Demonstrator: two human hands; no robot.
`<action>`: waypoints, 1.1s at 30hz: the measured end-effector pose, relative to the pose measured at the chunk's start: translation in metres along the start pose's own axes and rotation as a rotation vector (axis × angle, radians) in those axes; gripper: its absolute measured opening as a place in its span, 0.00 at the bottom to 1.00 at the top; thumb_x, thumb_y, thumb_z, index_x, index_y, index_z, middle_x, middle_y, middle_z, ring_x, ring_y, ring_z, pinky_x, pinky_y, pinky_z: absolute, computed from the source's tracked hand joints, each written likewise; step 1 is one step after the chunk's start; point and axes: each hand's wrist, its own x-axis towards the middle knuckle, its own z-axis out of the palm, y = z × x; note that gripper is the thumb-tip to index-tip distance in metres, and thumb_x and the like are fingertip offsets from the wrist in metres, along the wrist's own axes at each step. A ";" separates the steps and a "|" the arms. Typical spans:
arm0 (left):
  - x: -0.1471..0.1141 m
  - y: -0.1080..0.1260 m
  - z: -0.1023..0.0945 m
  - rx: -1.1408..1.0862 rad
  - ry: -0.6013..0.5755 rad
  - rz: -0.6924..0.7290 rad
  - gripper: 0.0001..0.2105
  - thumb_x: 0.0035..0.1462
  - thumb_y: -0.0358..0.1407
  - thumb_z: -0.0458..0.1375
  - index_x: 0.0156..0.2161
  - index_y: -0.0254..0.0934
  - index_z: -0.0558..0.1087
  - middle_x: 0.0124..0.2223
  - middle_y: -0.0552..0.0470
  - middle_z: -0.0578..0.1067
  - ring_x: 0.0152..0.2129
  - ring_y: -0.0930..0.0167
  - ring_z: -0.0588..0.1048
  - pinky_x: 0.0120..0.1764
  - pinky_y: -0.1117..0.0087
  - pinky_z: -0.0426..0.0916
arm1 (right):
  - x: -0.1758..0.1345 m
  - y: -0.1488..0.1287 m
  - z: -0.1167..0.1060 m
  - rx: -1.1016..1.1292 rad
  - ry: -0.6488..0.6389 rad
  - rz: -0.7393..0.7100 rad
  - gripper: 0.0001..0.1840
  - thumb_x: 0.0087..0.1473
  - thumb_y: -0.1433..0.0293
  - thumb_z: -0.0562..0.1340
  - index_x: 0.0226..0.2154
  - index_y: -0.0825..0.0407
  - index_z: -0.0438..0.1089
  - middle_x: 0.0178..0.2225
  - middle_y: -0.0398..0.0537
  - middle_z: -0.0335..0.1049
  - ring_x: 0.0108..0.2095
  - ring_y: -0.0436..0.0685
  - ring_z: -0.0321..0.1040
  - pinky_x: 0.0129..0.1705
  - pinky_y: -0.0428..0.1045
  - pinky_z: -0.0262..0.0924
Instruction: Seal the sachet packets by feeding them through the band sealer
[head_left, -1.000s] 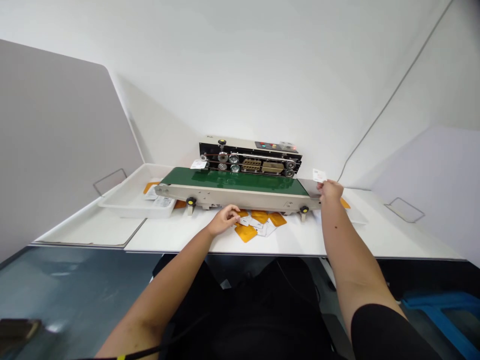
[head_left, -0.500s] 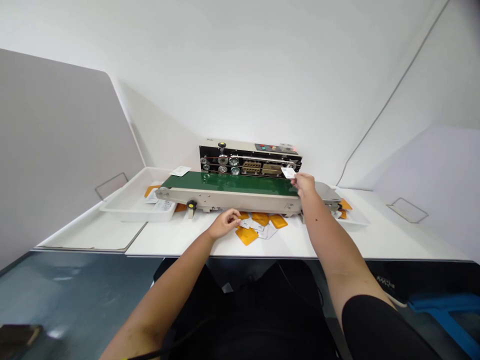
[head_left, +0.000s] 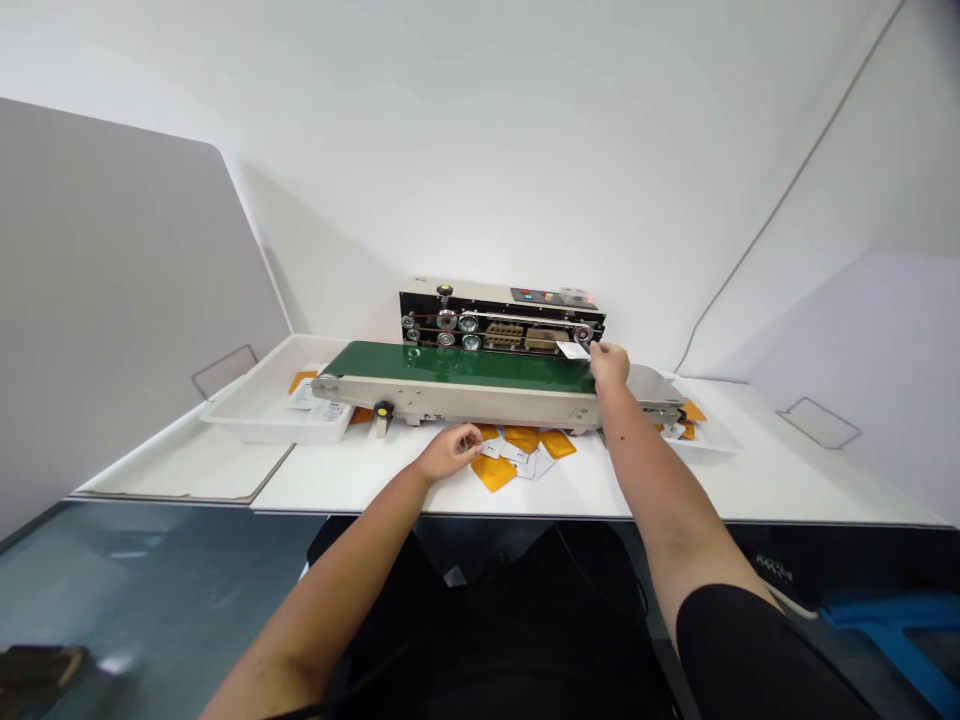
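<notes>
My right hand (head_left: 610, 364) is at the right part of the sealing machine (head_left: 502, 322), its fingers closed at the right edge of a small white packet (head_left: 572, 350). The packet lies against the machine's front, above the green conveyor belt (head_left: 450, 366). My left hand (head_left: 450, 450) rests on the table in front of the conveyor, fingers curled, thumb and fingertips at the edge of a small white packet (head_left: 490, 449). That packet is in a loose pile with several orange packets (head_left: 494, 474) and white ones.
A white tray (head_left: 259, 428) with packets stands under the belt's left end. Another white tray (head_left: 716, 440) with orange and white packets is partly hidden under the right end. Wire handles (head_left: 817, 422) stand on the table at both sides. A wall rises behind the machine.
The packet at my right hand has moved slightly left and down against the machine. A white packet at the belt's left end is gone from there. My left hand has barely moved.
</notes>
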 end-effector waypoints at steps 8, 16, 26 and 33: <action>0.004 -0.005 0.007 0.319 -0.153 0.154 0.28 0.53 0.38 0.64 0.60 0.39 0.69 0.61 0.41 0.70 0.59 0.57 0.67 0.61 0.56 0.59 | -0.193 0.046 0.015 -0.179 -0.511 -0.822 0.13 0.61 0.66 0.57 0.45 0.50 0.74 0.39 0.50 0.73 0.42 0.57 0.68 0.50 0.54 0.63; 0.005 -0.015 0.011 0.288 -0.049 0.031 0.22 0.52 0.32 0.62 0.54 0.40 0.74 0.51 0.44 0.78 0.48 0.59 0.75 0.55 0.59 0.66 | -0.233 0.090 0.033 -0.423 -0.784 -0.699 0.34 0.55 0.63 0.64 0.63 0.48 0.61 0.58 0.54 0.65 0.59 0.66 0.59 0.61 0.62 0.54; 0.008 -0.020 0.008 0.238 -0.023 -0.011 0.19 0.52 0.40 0.66 0.50 0.42 0.77 0.52 0.44 0.78 0.51 0.57 0.73 0.58 0.59 0.63 | -0.229 0.091 0.030 -0.397 -0.730 -0.680 0.23 0.54 0.71 0.63 0.54 0.48 0.69 0.53 0.51 0.70 0.55 0.63 0.63 0.59 0.59 0.55; 0.007 -0.011 -0.001 0.345 0.180 0.125 0.13 0.65 0.40 0.54 0.45 0.41 0.79 0.42 0.44 0.78 0.42 0.62 0.74 0.51 0.59 0.66 | -0.229 0.093 0.033 -0.381 -0.654 -0.692 0.26 0.54 0.70 0.63 0.56 0.50 0.68 0.54 0.53 0.68 0.57 0.65 0.58 0.62 0.61 0.53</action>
